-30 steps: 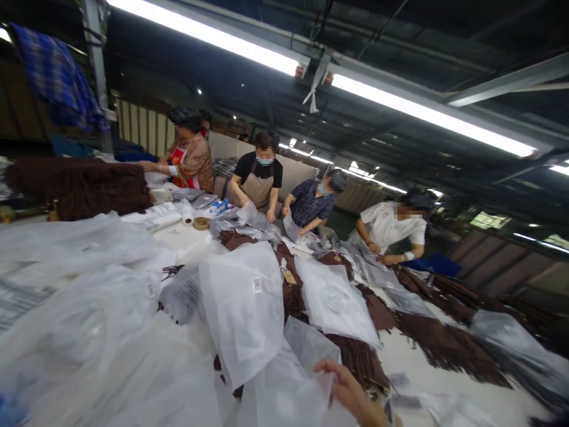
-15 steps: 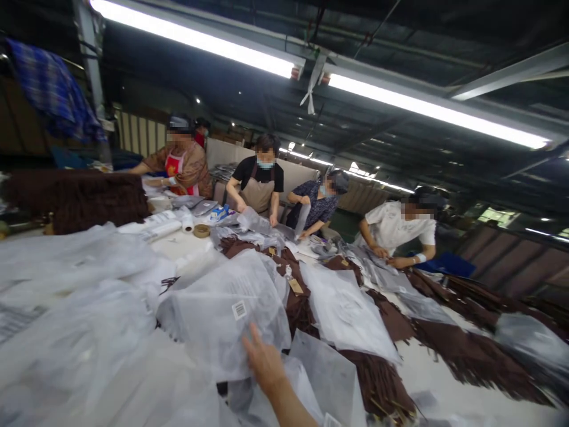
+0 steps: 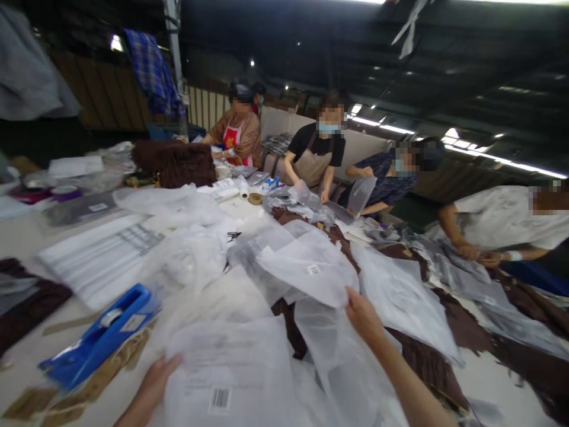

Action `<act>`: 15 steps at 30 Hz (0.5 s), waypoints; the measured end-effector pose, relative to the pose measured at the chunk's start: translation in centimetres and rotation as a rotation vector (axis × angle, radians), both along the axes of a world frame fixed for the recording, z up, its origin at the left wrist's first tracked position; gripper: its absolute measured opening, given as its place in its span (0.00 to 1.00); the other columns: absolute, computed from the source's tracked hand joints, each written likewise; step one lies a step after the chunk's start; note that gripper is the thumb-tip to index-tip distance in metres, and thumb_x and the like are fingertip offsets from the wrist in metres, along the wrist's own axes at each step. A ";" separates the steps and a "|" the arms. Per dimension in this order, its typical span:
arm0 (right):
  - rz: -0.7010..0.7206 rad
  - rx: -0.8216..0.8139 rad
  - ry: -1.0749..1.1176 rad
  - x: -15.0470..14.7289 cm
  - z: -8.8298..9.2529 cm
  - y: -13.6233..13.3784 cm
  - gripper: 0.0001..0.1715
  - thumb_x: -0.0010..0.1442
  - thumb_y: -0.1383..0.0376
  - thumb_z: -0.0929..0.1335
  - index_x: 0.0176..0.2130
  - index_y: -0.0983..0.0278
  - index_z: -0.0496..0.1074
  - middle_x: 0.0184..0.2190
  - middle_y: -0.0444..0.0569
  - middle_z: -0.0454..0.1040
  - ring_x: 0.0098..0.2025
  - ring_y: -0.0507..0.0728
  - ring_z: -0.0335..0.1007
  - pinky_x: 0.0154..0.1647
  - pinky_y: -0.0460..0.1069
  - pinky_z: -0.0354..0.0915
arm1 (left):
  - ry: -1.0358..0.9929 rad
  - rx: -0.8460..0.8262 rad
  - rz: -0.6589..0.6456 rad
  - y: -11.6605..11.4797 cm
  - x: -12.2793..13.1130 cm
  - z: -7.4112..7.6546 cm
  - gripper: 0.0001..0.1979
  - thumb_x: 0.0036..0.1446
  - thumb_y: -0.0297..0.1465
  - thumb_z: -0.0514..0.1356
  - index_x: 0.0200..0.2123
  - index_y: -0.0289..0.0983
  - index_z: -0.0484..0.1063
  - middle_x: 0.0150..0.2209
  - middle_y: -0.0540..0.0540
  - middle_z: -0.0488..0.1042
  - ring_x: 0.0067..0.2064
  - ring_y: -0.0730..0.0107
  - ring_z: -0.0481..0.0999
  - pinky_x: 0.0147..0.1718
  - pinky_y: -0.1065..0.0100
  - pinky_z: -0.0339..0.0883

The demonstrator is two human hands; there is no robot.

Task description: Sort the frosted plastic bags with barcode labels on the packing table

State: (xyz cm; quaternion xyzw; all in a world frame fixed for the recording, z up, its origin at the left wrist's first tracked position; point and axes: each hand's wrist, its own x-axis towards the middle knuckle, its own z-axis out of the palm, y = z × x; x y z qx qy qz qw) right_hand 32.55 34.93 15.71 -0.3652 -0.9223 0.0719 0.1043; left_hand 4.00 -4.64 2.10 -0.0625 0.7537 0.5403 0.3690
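My left hand [image 3: 155,376] is at the left edge of a clear, frosted plastic bag [image 3: 235,362] with printed lines and a barcode label. Its thumb lies along the edge and the other fingers are partly hidden, closed on the bag. Farther out, my right hand [image 3: 364,314] pinches the near corner of another frosted plastic bag [image 3: 311,258], which also bears a barcode sticker and is slightly raised. Beneath and around it lie more loose bags and dark brown fringed cloth [image 3: 291,326].
On the left lie a blue tape dispenser [image 3: 104,332] and brown paper tags [image 3: 95,379]. Behind are a tape roll [image 3: 255,199] and a stack of folded brown cloth [image 3: 175,163]. Several co-workers handle bags across the table, one in a brown apron [image 3: 311,163].
The view has swung left and down. My left hand has come into view at a near bag. My right hand, earlier reaching with spread fingers onto a bag, now pinches a bag's corner.
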 end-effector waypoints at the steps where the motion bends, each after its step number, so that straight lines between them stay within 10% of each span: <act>1: 0.024 0.012 0.081 1.7 0.9 0.3 0.17 0.56 0.68 0.56 0.40 0.62 0.70 0.34 0.51 0.78 0.38 0.58 0.75 0.38 0.51 0.68 | 0.004 0.036 -0.014 0.2 0.3 1.1 0.18 0.43 0.41 0.67 0.35 0.37 0.72 0.40 0.41 0.79 0.51 0.49 0.75 0.55 0.54 0.66; 8: 0.158 0.253 -0.171 8.6 2.8 -3.2 0.24 0.49 0.76 0.57 0.41 0.59 0.69 0.43 0.49 0.78 0.36 0.57 0.76 0.30 0.48 0.65 | -0.192 0.171 -0.098 1.2 1.1 5.8 0.33 0.31 0.51 0.71 0.37 0.34 0.72 0.36 0.39 0.80 0.42 0.50 0.79 0.41 0.58 0.74; 15: -0.025 0.111 -0.501 8.6 -2.7 -5.9 0.16 0.63 0.70 0.53 0.37 0.60 0.66 0.38 0.48 0.74 0.32 0.56 0.74 0.24 0.49 0.53 | -0.227 0.077 -0.277 -0.4 -0.2 5.0 0.33 0.33 0.54 0.68 0.35 0.34 0.73 0.33 0.40 0.80 0.38 0.50 0.80 0.34 0.61 0.74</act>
